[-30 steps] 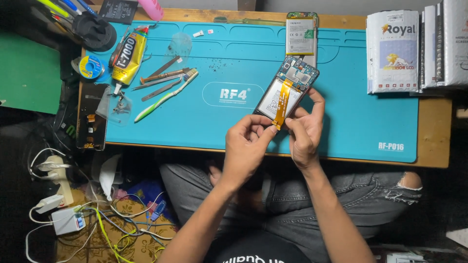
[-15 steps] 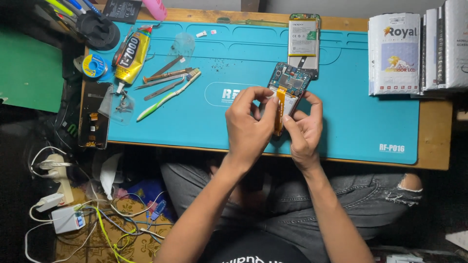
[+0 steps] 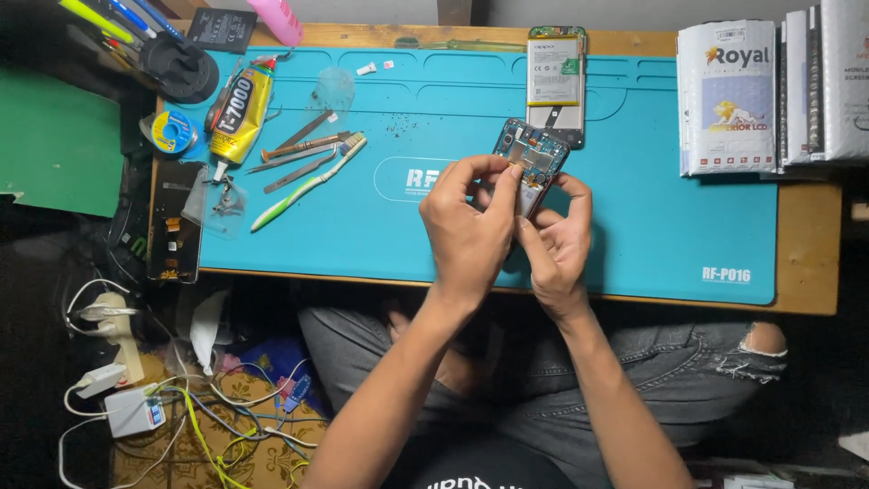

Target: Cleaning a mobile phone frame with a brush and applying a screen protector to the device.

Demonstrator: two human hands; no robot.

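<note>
An opened phone (image 3: pixel 532 161) is held above the blue mat (image 3: pixel 652 217), long axis tilted, top end pointing up-left. It is clamped between left hand (image 3: pixel 471 231) and right hand (image 3: pixel 554 249) fingers.

Bare forearms, ripped grey jeans, black printed shirt.

- Both hands meet over the blue work mat (image 3: pixel 634 208): the left hand (image 3: pixel 471 231) and right hand (image 3: pixel 554 249) grip an opened phone frame (image 3: pixel 532 161) with bare circuit board, lifted above the mat's middle.
- Just beyond it, at the mat's far edge, lies a phone back with battery (image 3: pixel 555 77).
- On the mat's left part: glue tube (image 3: pixel 237 113), tweezers (image 3: pixel 303 145), green toothbrush (image 3: pixel 308 184).
- Off the mat's right end: white boxes (image 3: pixel 729 95).
</note>
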